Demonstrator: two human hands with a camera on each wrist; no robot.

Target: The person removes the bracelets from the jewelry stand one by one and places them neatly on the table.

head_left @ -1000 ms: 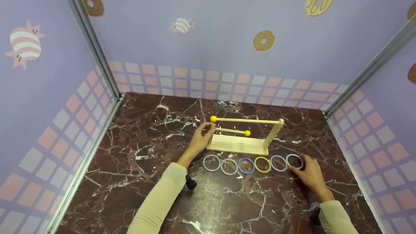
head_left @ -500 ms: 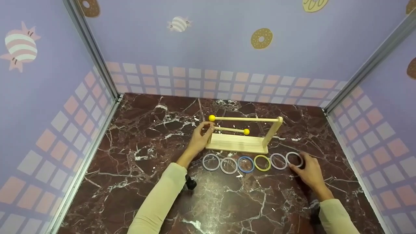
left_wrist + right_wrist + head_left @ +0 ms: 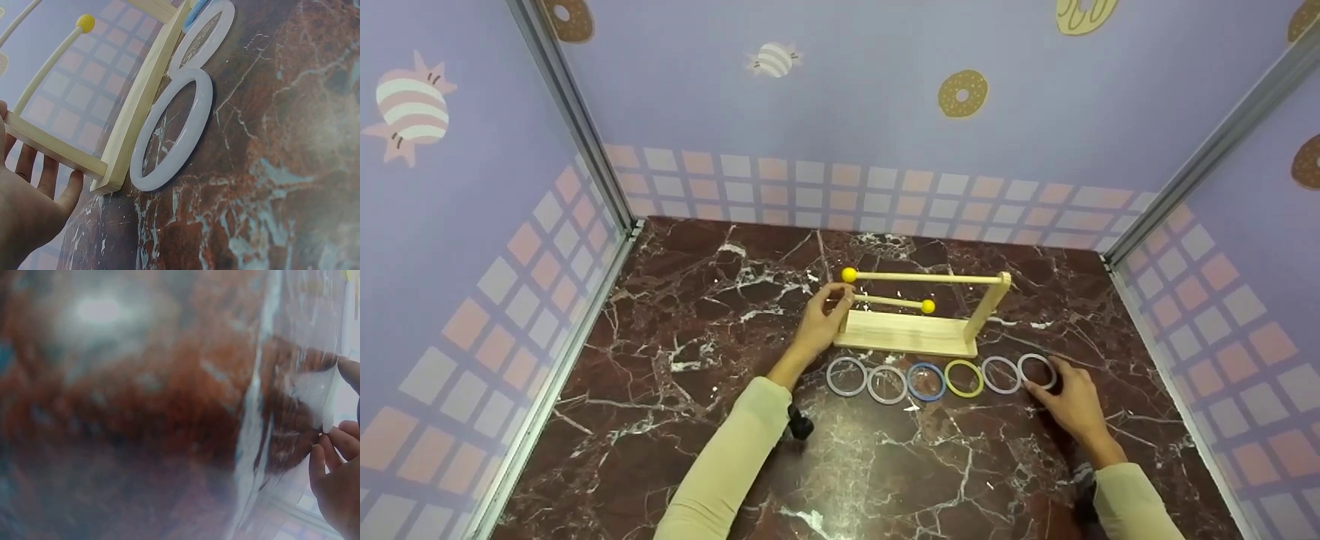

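A pale wooden stand (image 3: 906,334) has an upright at each end, each bearing one horizontal rod tipped with a yellow ball (image 3: 849,274). My left hand (image 3: 819,322) grips its left upright (image 3: 59,151), fingers behind the wood. My right hand (image 3: 1076,399) holds the rim of the rightmost white ring (image 3: 1036,355) between thumb and fingers; the ring appears to lie on the table. Leftward in the same row come a pale ring (image 3: 1002,392), a yellow ring (image 3: 964,395), a blue ring (image 3: 928,399) and two more whitish rings. No ring hangs on either rod.
The tabletop (image 3: 885,472) is dark red marbled stone. Patterned purple panels rise behind it and at both sides, joined by metal corner strips (image 3: 577,112). The row of rings lies just in front of the stand's base.
Both hands keep their places on the stand and the rightmost ring. Only the head view shifts slightly.
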